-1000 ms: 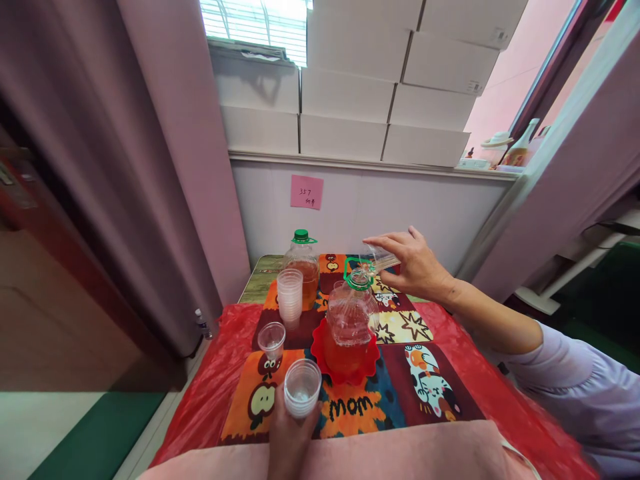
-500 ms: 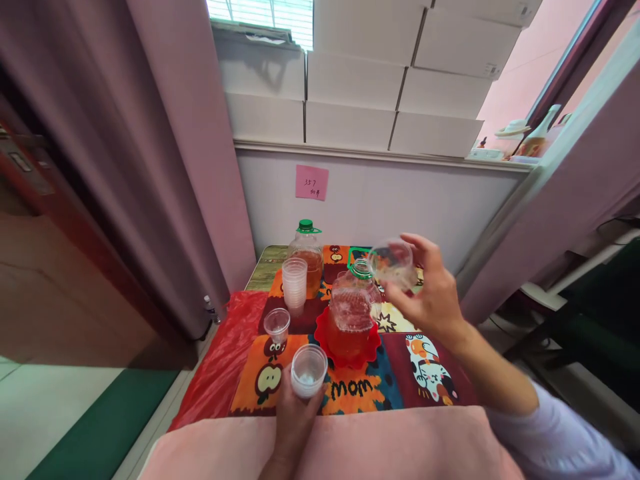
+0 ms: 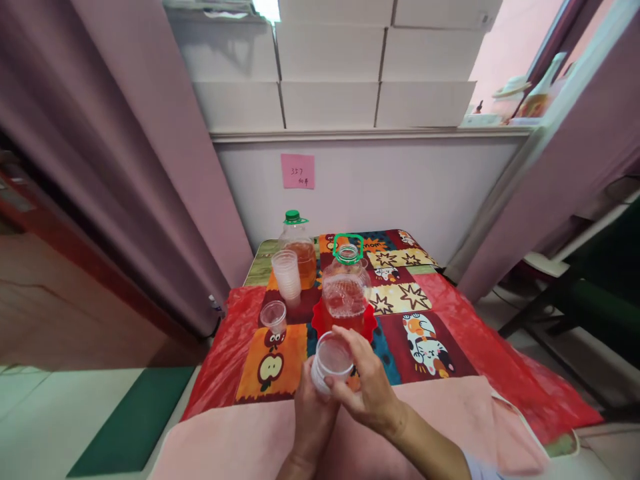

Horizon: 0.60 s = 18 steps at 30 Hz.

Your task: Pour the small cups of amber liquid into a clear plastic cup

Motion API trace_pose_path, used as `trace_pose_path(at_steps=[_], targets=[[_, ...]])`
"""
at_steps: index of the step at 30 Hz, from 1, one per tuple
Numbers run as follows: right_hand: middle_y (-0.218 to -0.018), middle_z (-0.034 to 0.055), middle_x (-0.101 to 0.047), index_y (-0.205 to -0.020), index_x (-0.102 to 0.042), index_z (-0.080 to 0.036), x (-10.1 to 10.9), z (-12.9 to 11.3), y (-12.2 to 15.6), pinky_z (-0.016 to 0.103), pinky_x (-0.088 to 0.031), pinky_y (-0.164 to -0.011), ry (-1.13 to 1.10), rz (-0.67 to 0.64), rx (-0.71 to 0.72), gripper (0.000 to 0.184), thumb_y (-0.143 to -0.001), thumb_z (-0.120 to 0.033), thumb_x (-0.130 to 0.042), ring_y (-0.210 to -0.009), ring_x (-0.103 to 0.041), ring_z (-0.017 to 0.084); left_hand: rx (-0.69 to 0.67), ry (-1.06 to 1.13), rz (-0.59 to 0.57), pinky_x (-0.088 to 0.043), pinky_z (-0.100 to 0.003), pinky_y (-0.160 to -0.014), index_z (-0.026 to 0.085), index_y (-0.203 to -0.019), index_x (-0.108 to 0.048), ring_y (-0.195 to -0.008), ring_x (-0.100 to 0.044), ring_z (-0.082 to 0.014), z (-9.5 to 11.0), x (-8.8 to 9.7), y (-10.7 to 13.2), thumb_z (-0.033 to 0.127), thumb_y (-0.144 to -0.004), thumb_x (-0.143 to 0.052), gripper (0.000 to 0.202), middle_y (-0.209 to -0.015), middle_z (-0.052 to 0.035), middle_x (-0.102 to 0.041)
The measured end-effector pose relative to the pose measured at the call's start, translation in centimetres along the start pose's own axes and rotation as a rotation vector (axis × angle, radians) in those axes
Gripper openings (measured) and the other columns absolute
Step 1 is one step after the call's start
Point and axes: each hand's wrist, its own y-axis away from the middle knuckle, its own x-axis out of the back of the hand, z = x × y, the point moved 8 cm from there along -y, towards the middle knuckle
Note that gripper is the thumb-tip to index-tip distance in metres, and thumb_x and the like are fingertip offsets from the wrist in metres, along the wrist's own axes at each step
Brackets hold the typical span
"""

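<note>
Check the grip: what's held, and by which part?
Both hands hold the clear plastic cups: left hand wraps the side wall from below, right hand pinches the rim and upper wall with its fingers. How many cups are nested is unclear.

— What does the person wear on the arms?
— The left hand (image 3: 311, 421) and right hand (image 3: 369, 393) are bare; only a small pale lilac sleeve edge (image 3: 479, 468) shows at the right forearm; no rings or watch visible.
</note>
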Motion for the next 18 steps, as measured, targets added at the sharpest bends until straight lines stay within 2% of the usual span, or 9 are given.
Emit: trace_pose_path(at_steps=[3,6,8,10,12,14,16,18], targets=[[-0.149,0.0136,-0.056,-0.160,-0.021,-0.031,-1.5,0.8,1.7,0.069,-0.039,-0.113,0.043,-0.048,0.034,0.085,-0.090,-0.059,-0.059,-0.135,-0.055,0.039,0.026,0.031,0.001,-0.060,-0.043,-0.079,0.019,-0.115,-0.061,-0.093,-0.074,-0.0306,-1.1,-0.3,-0.1,0.048,-0.066,-0.080,0.060,-0.107,-0.0110,-0.076],[-0.153,0.0135,-0.052,-0.162,-0.017,-0.032,-1.4,1.1,2.6,0.064,-0.046,-0.110,0.024,-0.071,0.047,0.088,-0.091,-0.073,-0.048,-0.136,-0.055,0.038,0.015,0.001,0.013,-0.060,-0.044,-0.078,0.018,-0.114,-0.062,-0.092,-0.074,-0.0319,-2.1,0.1,-0.9,0.048,-0.060,-0.083,0.065,-0.105,-0.0113,-0.077],[-0.152,0.0115,-0.054,-0.161,-0.024,-0.033,0.7,1.9,2.4,0.056,-0.051,-0.108,-0.041,0.006,-0.006,0.080,-0.094,-0.073,-0.040,-0.136,-0.056,0.035,0.001,-0.053,0.085,-0.060,-0.045,-0.082,0.018,-0.114,-0.062,-0.096,-0.073,-0.0330,-2.9,1.3,-1.6,0.050,-0.057,-0.084,0.068,-0.106,-0.0123,-0.076],[-0.147,0.0099,-0.059,-0.156,-0.035,-0.032,4.3,4.1,1.6,0.052,-0.051,-0.109,-0.099,0.170,-0.111,0.068,-0.098,-0.068,-0.038,-0.135,-0.057,0.032,-0.026,-0.130,0.196,-0.058,-0.047,-0.087,0.019,-0.113,-0.061,-0.102,-0.071,-0.0341,-3.7,2.8,-2.3,0.053,-0.057,-0.084,0.070,-0.109,-0.0131,-0.075],[-0.140,0.0099,-0.064,-0.146,-0.048,-0.030,8.0,7.9,0.2,0.052,-0.049,-0.110,-0.104,0.329,-0.244,0.056,-0.098,-0.059,-0.047,-0.132,-0.059,0.031,-0.035,-0.188,0.270,-0.056,-0.049,-0.093,0.019,-0.111,-0.061,-0.105,-0.070,-0.0352,-4.5,4.0,-3.0,0.056,-0.058,-0.082,0.068,-0.109,-0.0132,-0.075],[-0.133,0.0115,-0.067,-0.133,-0.058,-0.026,10.3,13.2,-1.9,0.052,-0.049,-0.108,-0.084,0.392,-0.387,0.047,-0.094,-0.052,-0.059,-0.125,-0.063,0.031,0.003,-0.194,0.293,-0.054,-0.051,-0.096,0.017,-0.106,-0.062,-0.106,-0.069,-0.0367,-5.6,4.6,-3.4,0.060,-0.057,-0.080,0.067,-0.106,-0.0141,-0.075],[-0.129,0.0143,-0.068,-0.127,-0.061,-0.022,10.6,19.0,-4.5,0.051,-0.051,-0.104,-0.097,0.377,-0.504,0.053,-0.084,-0.053,-0.070,-0.118,-0.066,0.031,0.051,-0.179,0.274,-0.053,-0.052,-0.097,0.017,-0.100,-0.063,-0.104,-0.070,-0.0376,-6.4,4.6,-3.8,0.061,-0.054,-0.081,0.066,-0.103,-0.0149,-0.076],[-0.125,0.0160,-0.070,-0.126,-0.062,-0.019,9.4,24.2,-7.1,0.051,-0.051,-0.104,-0.093,0.329,-0.571,0.065,-0.072,-0.051,-0.079,-0.115,-0.067,0.032,0.079,-0.171,0.247,-0.055,-0.051,-0.094,0.017,-0.096,-0.062,-0.100,-0.071,-0.0376,-6.9,4.4,-4.0,0.060,-0.051,-0.082,0.065,-0.098,-0.0145,-0.077]])
